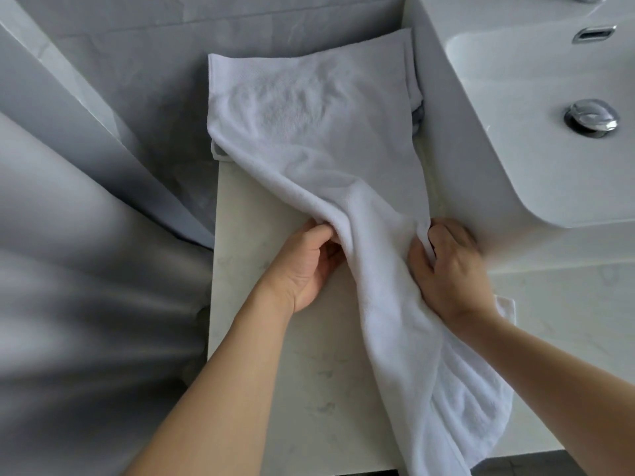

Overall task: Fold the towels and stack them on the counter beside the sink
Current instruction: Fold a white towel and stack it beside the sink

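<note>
1. Fingers of the left hand [305, 266] curl around one long edge of the white terry towel [309, 132]; those of the right hand [446, 266] pinch the opposite edge, just beside the white ceramic sink [515, 139].
2. Its far half lies spread on the pale marble counter [261, 338], left of the sink, and its near end hangs over the front edge.
3. My judgement: the folding is only at its start, because the cloth is bunched at the middle and no neat fold shows.
4. More cloth seems to lie under the far part, but I cannot tell if it is a folded stack.
</note>
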A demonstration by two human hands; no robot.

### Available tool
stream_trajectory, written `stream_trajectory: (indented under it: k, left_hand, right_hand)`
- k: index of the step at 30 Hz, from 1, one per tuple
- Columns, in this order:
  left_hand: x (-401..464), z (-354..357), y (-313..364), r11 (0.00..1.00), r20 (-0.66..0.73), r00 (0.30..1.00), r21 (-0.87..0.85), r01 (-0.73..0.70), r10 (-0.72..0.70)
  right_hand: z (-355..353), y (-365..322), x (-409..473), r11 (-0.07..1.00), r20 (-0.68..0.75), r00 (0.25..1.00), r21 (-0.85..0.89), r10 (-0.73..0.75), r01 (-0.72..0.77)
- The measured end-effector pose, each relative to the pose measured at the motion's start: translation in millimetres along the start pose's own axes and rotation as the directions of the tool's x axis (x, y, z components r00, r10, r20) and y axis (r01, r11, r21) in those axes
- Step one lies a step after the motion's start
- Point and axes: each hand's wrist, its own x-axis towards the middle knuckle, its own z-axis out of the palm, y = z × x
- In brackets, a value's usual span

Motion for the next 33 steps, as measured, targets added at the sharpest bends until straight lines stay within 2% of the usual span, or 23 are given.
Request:
stream_trajectory:
  k: [4, 7, 8, 10, 11, 12, 13, 14, 15, 16, 18, 21, 24, 27, 28, 29, 31, 33]
  left_hand:
    - [-16.3, -5.7, -14.8, 0.992, -0.152, 0.985, 0.100, -0.073, 0.087]
    - [-33.7, -7.5, -18.1, 0.942, -0.286, 0.944, 0.329, -0.066, 0.166]
    - [-39.6, -6.4, -15.9, 0.892, -0.332, 0.921, 0.450, -0.033, 0.202]
    - [-50.1, -7.9, -4.1, 0.724, -0.383, 0.862, 0.689, 0.029, 0.331]
    - [-55.7, -11.1, 5.0, 0.653, -0.406, 0.823, 0.755, 0.058, 0.397]
    - [-61.4, -17.4, 15.8, 0.624, -0.443, 0.773, 0.777, 0.079, 0.454]
    - [-68.8, -27.0, 29.0, 0.670, -0.513, 0.722, 0.736, 0.093, 0.464]
    - [-78.1, -38.0, 41.7, 0.775, -0.582, 0.705, 0.628, 0.073, 0.405]
    - [-88.0, -49.6, 51.4, 0.873, -0.613, 0.727, 0.485, 0.037, 0.310]
    - [-99.1, -59.9, 57.0, 0.936, -0.586, 0.784, 0.352, 0.022, 0.203]
    - [-117.7, -72.1, 52.2, 0.973, -0.444, 0.894, 0.224, 0.051, 0.055]
    - [-137.2, -72.2, 19.2, 0.991, -0.326, 0.944, 0.099, 0.086, -0.049]
    - [-150.4, -71.5, -11.4, 0.998, -0.238, 0.971, 0.044, 0.041, -0.030]
    - [-156.8, -63.1, -26.3, 0.963, -0.175, 0.982, 0.267, -0.022, 0.071]
    - [-157.6, -59.2, -29.2, 0.940, -0.185, 0.978, 0.341, -0.025, 0.093]
    - [-157.7, -56.4, -31.6, 0.921, -0.205, 0.973, 0.390, -0.022, 0.110]
    - [-159.1, -49.2, -29.8, 0.910, -0.244, 0.955, 0.410, -0.055, 0.168]
    - [-165.2, -48.0, -21.6, 0.937, -0.327, 0.908, 0.311, -0.156, 0.260]
  right_hand:
    - [1.4, 1.2, 0.4, 1.000, -0.004, 1.000, -0.002, -0.011, 0.011]
    - [0.3, -0.2, -0.2, 0.998, 0.029, 0.999, -0.049, -0.028, 0.030]
    - [-0.8, -0.9, -0.1, 0.998, 0.056, 0.998, -0.056, -0.027, 0.030]
    - [-3.4, -4.8, 1.9, 0.999, 0.117, 0.993, -0.049, 0.019, -0.014]
    - [-4.6, -7.3, 4.5, 0.998, 0.125, 0.991, -0.055, 0.046, -0.039]
    - [-5.5, -10.0, 8.2, 0.995, 0.125, 0.990, -0.085, 0.065, -0.054]
    - [-6.2, -12.6, 13.1, 0.988, 0.142, 0.987, -0.144, 0.080, -0.059]
    - [-7.3, -15.3, 18.4, 0.975, 0.183, 0.978, -0.216, 0.100, -0.059]
    - [-9.1, -17.7, 23.7, 0.959, 0.229, 0.965, -0.276, 0.128, -0.061]
    - [-11.7, -19.8, 28.6, 0.946, 0.268, 0.949, -0.317, 0.165, -0.075]
    - [-18.6, -23.7, 33.8, 0.936, 0.301, 0.923, -0.324, 0.241, -0.139]
    - [-30.4, -32.6, 16.2, 0.918, 0.272, 0.881, -0.203, 0.387, -0.340]
    - [-40.6, -44.2, -30.9, 0.748, 0.353, 0.709, 0.036, 0.611, -0.663]
    - [-48.5, -63.2, -69.1, 0.564, 0.612, 0.549, 0.195, 0.569, -0.802]
    - [-48.4, -68.1, -75.8, 0.500, 0.665, 0.523, 0.251, 0.533, -0.829]
    - [-49.0, -72.1, -79.5, 0.440, 0.692, 0.520, 0.314, 0.500, -0.841]
    - [-51.9, -74.2, -78.1, 0.303, 0.683, 0.564, 0.476, 0.464, -0.826]
    - [-59.7, -68.7, -71.3, 0.181, 0.585, 0.593, 0.610, 0.553, -0.771]
